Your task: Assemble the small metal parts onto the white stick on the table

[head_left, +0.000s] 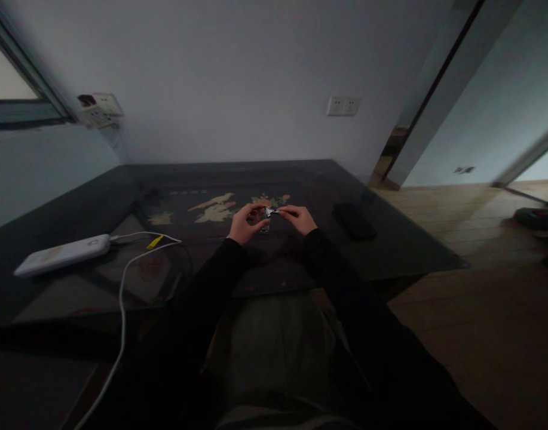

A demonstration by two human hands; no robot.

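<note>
Over the middle of the dark table, my left hand (245,223) curves its thumb and fingers round the left edge of a small, flat, dark-and-silver object (265,227). The object is too small to name, and part of it is hidden by the fingers. From the right, my right hand (300,220) pinches thumb and forefinger together at a thin piece (274,212) by the top of that object. Whether this piece is joined to the object, I cannot tell. Both hands are close together, a small gap between their fingertips.
A white power bank (63,254) with a white cable (122,292) and yellow tag (155,242) lies at the left. A black phone-like slab (353,221) rests at the right. The glossy tabletop (403,251) bears a bird-and-flower picture; wall sockets (343,106) sit behind.
</note>
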